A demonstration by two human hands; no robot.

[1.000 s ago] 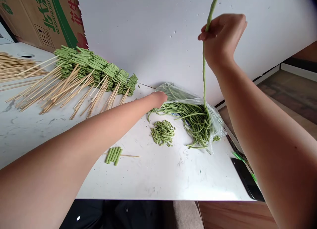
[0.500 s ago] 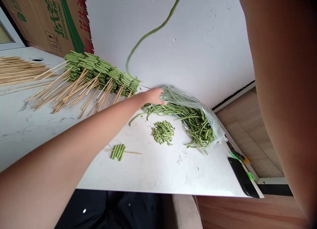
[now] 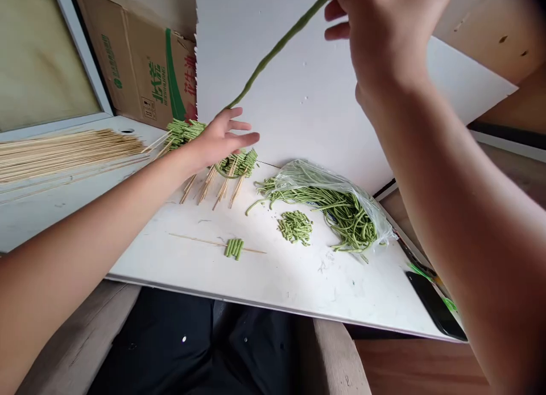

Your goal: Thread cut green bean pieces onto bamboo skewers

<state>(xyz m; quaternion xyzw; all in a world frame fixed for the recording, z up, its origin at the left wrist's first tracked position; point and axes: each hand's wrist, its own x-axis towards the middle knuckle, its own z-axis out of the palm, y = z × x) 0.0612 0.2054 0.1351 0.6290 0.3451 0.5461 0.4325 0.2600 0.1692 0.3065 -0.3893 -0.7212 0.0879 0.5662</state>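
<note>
My right hand (image 3: 384, 31), raised at the top of the view, grips the upper end of a long green bean (image 3: 279, 46). The bean hangs down to the left. My left hand (image 3: 222, 138) has its fingers spread, with the lower part of that bean running behind or against it; I cannot tell whether it touches. Below, a skewer (image 3: 191, 239) threaded with several short bean pieces (image 3: 234, 248) lies on the white table (image 3: 273, 292). A heap of cut bean pieces (image 3: 296, 227) sits to its right.
A clear plastic bag (image 3: 307, 173) of long beans (image 3: 354, 221) lies along the back panel. Stacked bean skewers (image 3: 183, 132), loose bamboo sticks (image 3: 68, 153) and a cardboard box (image 3: 136, 59) are on the left. A black phone (image 3: 435, 307) lies at the right edge.
My left hand has left the plastic bag and moved up and left to the hanging bean. My right hand has come into view holding the bean's top. The view has shifted.
</note>
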